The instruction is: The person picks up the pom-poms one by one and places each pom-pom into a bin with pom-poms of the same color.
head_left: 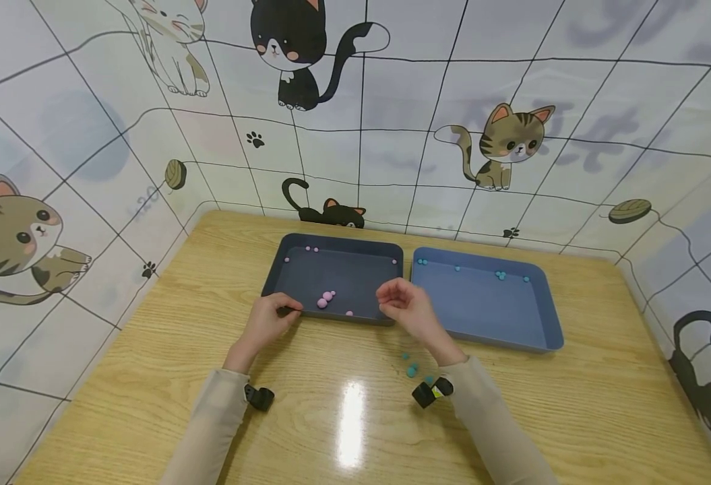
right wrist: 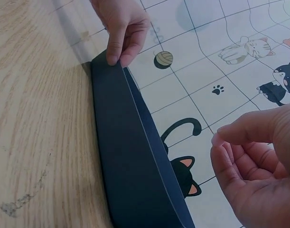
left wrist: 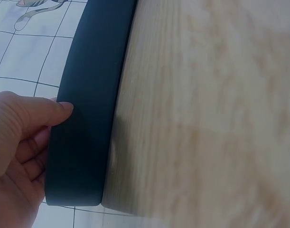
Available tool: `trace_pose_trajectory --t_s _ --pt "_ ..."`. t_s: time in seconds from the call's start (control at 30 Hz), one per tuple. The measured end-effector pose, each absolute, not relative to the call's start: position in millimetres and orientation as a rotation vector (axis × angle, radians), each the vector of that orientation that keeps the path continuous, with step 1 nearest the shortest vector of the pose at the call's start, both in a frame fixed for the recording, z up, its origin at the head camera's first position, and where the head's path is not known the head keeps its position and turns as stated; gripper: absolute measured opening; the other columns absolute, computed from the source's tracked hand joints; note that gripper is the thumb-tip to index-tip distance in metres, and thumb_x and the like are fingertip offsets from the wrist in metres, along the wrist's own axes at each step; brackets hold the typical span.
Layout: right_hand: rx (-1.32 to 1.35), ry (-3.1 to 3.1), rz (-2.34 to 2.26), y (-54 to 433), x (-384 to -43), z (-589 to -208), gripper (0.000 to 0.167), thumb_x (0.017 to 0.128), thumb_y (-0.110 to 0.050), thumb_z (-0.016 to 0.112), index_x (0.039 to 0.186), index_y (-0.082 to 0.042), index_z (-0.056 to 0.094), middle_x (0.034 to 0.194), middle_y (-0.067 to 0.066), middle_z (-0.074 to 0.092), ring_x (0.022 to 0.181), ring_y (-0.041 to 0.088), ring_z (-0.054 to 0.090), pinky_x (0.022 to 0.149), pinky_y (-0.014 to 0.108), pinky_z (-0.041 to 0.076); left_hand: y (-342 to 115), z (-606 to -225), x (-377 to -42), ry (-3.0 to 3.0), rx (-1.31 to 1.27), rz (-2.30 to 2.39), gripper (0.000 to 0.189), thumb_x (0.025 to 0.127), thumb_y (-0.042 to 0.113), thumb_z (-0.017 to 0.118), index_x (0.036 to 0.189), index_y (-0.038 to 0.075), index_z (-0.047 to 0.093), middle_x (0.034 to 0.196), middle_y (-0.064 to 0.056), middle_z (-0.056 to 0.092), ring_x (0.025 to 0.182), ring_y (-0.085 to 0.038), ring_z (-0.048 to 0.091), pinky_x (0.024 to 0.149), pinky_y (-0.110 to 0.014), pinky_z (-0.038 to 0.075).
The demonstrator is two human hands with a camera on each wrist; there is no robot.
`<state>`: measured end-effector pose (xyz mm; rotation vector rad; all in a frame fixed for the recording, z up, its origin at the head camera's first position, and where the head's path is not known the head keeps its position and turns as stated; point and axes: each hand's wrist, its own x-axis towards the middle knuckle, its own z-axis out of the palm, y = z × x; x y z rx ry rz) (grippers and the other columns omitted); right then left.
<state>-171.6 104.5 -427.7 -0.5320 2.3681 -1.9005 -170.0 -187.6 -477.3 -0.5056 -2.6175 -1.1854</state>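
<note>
My left hand [head_left: 268,319] grips the near left rim of a dark grey tray [head_left: 355,318]. In the left wrist view its thumb [left wrist: 59,113] lies on the tray's outer wall, with the other fingers behind the rim. Above the tray's near right corner is my right hand [head_left: 408,308], thumb and index fingertips together. They pinch what looks like a tiny pale pink ball [right wrist: 216,139], mostly hidden by the fingertips. Inside the dark tray lie several small pink balls [head_left: 322,303], some clustered near the front, others along the edges.
A blue tray [head_left: 482,306] stands right of the dark one, with several small teal balls [head_left: 501,275] along its far side. More teal balls [head_left: 412,370] lie on the wooden table [head_left: 306,417] by my right wrist. A cat-printed wall covering [head_left: 404,155] rises behind the table.
</note>
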Motion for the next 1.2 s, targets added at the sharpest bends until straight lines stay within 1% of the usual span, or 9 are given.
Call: trace_pose_trajectory --t_s 0.17,0.23,0.4,0.63,0.87,0.93,1.1,1.2 --pt "-0.529 2.368 -1.916 103.8 -174.6 -424.7 0.018 0.082 0.015 0.060 0.099 0.011 0.058 0.096 0.028 0.060 0.088 0.028 0.060 0.074 0.019 0.050 -187.9 -476.6 -169.0 -2.608 -0.510 -1.191 0.011 0.075 -0.007 0.072 0.080 0.003 0.073 0.079 -0.007 0.068 0.076 -0.021 0.063 0.069 -0.038 0.052" --pt "-0.545 2.376 -1.925 104.6 -178.9 -430.4 0.018 0.082 0.014 0.061 0.099 0.010 0.059 0.096 0.026 0.060 0.087 0.023 0.061 0.075 0.020 0.050 -187.9 -476.6 -168.9 -2.603 -0.515 -1.190 0.011 0.075 -0.007 0.072 0.080 0.002 0.073 0.079 -0.007 0.068 0.076 -0.021 0.063 0.068 -0.038 0.052" --pt "-0.563 2.388 -1.950 102.6 -181.4 -427.7 0.019 0.081 0.014 0.061 0.100 0.010 0.058 0.095 0.025 0.061 0.086 0.023 0.062 0.075 0.021 0.051 -187.6 -477.2 -169.0 -2.605 -0.514 -1.193 0.011 0.075 -0.007 0.072 0.080 0.002 0.073 0.079 -0.007 0.068 0.075 -0.021 0.063 0.068 -0.037 0.052" --pt "-0.518 2.360 -2.009 98.7 -187.3 -425.0 0.020 0.080 0.016 0.061 0.098 0.012 0.058 0.094 0.028 0.060 0.083 0.017 0.062 0.073 0.018 0.050 -187.3 -477.9 -169.6 -2.621 -0.502 -1.184 0.011 0.075 -0.007 0.072 0.080 0.002 0.073 0.080 -0.006 0.068 0.076 -0.022 0.063 0.069 -0.038 0.052" --pt "-0.455 2.317 -2.028 95.5 -191.1 -421.1 0.021 0.080 0.016 0.060 0.100 0.012 0.058 0.098 0.030 0.059 0.083 0.012 0.060 0.073 0.018 0.050 -186.8 -476.1 -169.5 -2.620 -0.499 -1.182 0.010 0.075 -0.007 0.072 0.080 0.002 0.073 0.080 -0.007 0.068 0.076 -0.022 0.063 0.069 -0.039 0.052" --pt "-0.447 2.303 -2.035 94.9 -192.2 -420.3 0.021 0.080 0.016 0.060 0.101 0.012 0.058 0.099 0.031 0.058 0.084 0.013 0.060 0.074 0.019 0.050 -186.6 -475.9 -169.7 -2.619 -0.501 -1.180 0.010 0.075 -0.006 0.072 0.080 0.002 0.073 0.079 -0.006 0.068 0.076 -0.022 0.063 0.068 -0.039 0.052" --pt "-0.423 2.289 -2.049 93.6 -195.7 -421.7 0.020 0.081 0.014 0.061 0.101 0.011 0.058 0.100 0.028 0.059 0.086 0.018 0.060 0.074 0.020 0.051 -186.0 -474.8 -168.9 -2.623 -0.491 -1.181 0.009 0.075 -0.006 0.072 0.080 0.002 0.073 0.079 -0.006 0.068 0.075 -0.021 0.063 0.068 -0.037 0.052" --pt "-0.407 2.287 -2.048 92.6 -197.8 -422.6 0.020 0.082 0.013 0.062 0.102 0.010 0.059 0.101 0.026 0.059 0.087 0.020 0.059 0.074 0.021 0.051 -186.2 -474.8 -168.6 -2.627 -0.485 -1.183 0.009 0.076 -0.006 0.072 0.080 0.002 0.073 0.079 -0.006 0.068 0.075 -0.021 0.063 0.068 -0.037 0.052"
